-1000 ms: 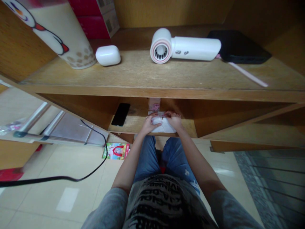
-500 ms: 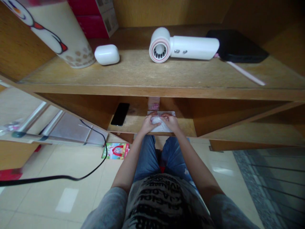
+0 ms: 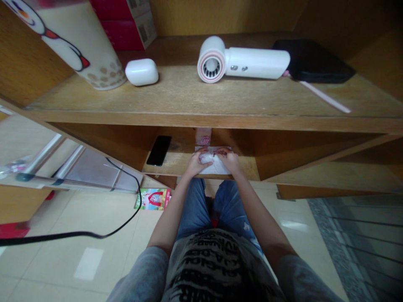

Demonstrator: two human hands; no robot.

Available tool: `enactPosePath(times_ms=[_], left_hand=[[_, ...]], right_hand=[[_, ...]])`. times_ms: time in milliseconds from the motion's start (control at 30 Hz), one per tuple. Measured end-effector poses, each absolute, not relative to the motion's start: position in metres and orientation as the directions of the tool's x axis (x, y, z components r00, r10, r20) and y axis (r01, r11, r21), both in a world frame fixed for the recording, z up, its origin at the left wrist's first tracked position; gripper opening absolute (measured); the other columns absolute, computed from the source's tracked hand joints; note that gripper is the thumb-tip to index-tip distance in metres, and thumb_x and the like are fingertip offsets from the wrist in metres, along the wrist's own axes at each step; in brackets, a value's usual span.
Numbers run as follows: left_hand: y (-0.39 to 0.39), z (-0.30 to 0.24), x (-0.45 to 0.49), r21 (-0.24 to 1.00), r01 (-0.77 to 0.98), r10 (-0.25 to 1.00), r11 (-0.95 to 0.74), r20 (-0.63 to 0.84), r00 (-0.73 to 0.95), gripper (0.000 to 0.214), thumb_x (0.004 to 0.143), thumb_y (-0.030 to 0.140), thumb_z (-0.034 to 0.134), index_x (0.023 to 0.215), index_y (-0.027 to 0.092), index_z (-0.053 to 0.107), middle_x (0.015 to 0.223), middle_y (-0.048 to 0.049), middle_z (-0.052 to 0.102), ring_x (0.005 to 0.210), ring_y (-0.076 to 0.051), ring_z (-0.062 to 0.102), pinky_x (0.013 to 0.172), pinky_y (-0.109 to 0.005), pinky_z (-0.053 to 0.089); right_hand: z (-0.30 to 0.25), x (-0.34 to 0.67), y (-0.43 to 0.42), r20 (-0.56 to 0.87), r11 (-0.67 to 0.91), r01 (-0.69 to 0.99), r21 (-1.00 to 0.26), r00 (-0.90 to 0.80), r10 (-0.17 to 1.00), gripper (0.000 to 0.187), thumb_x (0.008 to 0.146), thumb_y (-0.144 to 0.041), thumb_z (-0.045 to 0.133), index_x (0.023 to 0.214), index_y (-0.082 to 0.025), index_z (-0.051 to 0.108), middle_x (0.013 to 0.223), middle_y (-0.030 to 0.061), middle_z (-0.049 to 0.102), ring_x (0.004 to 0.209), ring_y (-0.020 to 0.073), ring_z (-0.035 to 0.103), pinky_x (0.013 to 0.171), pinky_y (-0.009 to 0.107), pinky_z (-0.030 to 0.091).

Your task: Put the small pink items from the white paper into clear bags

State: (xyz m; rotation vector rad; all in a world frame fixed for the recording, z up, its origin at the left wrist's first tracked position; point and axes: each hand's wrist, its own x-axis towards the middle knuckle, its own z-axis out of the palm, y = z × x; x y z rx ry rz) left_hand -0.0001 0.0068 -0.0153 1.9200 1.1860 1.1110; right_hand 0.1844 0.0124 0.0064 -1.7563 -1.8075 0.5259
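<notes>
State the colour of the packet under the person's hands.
The packet is white; it shows best in the head view.

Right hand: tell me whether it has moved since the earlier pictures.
Yes, slightly. Judged against the black smartphone on the shelf, the right hand now sits a little further left, closer to the left hand.

Left hand (image 3: 195, 164): palm down, fingers curled forward, just beside the right hand
Right hand (image 3: 228, 160): palm down, fingers bent, fingertips angled inward
Left forearm (image 3: 170, 212): bare, reaching forward and inward
Right forearm (image 3: 256, 214): bare, angled inward, mirroring the left
</notes>
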Motion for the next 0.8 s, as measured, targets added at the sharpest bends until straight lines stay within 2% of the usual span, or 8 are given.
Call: enactPosePath(times_ms=[167,367,567,800], left_hand=[[0.0060,-0.0156,-0.0002,0.829,0.394,0.916,-0.396,0.323,0.239,0.055,0.064,0.037,0.075,0.111,0.018,0.054,0.121,-0.0114,0.057,0.113,-0.024,0.054,0.097,-0.042,0.043],[0.0057,-0.0139,0.0001,0.821,0.394,0.908,-0.412,0.338,0.246,0.053,0.064,0.035,0.075,0.110,0.018,0.054,0.121,-0.0110,0.057,0.113,-0.023,0.054,0.097,-0.042,0.042],[0.0057,-0.0132,-0.0006,0.822,0.404,0.913,-0.400,0.322,0.249,0.054,0.064,0.036,0.075,0.110,0.017,0.054,0.120,-0.0111,0.058,0.112,-0.023,0.054,0.097,-0.041,0.043],[0.0055,-0.0131,-0.0003,0.835,0.395,0.920,-0.382,0.307,0.242,0.054,0.064,0.037,0.075,0.110,0.018,0.054,0.121,-0.0107,0.057,0.113,-0.023,0.054,0.097,-0.040,0.043]], right_hand=[[0.0065,0.1841,0.0188,0.107,0.048,0.828,-0.559,0.014,0.994,0.019,0.079,-0.028,0.054,0.092,-0.025,0.068,0.093,0.0012,0.070,0.086,0.0188,0.063,0.077,0.029,0.043],[0.0068,0.1800,0.0219,0.085,0.058,0.873,-0.485,-0.019,0.996,0.019,0.081,-0.028,0.053,0.092,-0.024,0.068,0.096,0.0035,0.070,0.091,0.0211,0.061,0.084,0.033,0.040],[0.0084,0.1791,0.0218,0.072,0.058,0.878,-0.475,-0.026,0.997,0.019,0.081,-0.030,0.053,0.092,-0.025,0.068,0.101,0.0026,0.069,0.094,0.0209,0.060,0.083,0.033,0.040],[0.0071,0.1788,0.0218,0.089,0.053,0.869,-0.493,-0.010,0.996,0.018,0.080,-0.028,0.053,0.089,-0.024,0.068,0.092,0.0025,0.070,0.090,0.0205,0.061,0.084,0.034,0.040]])
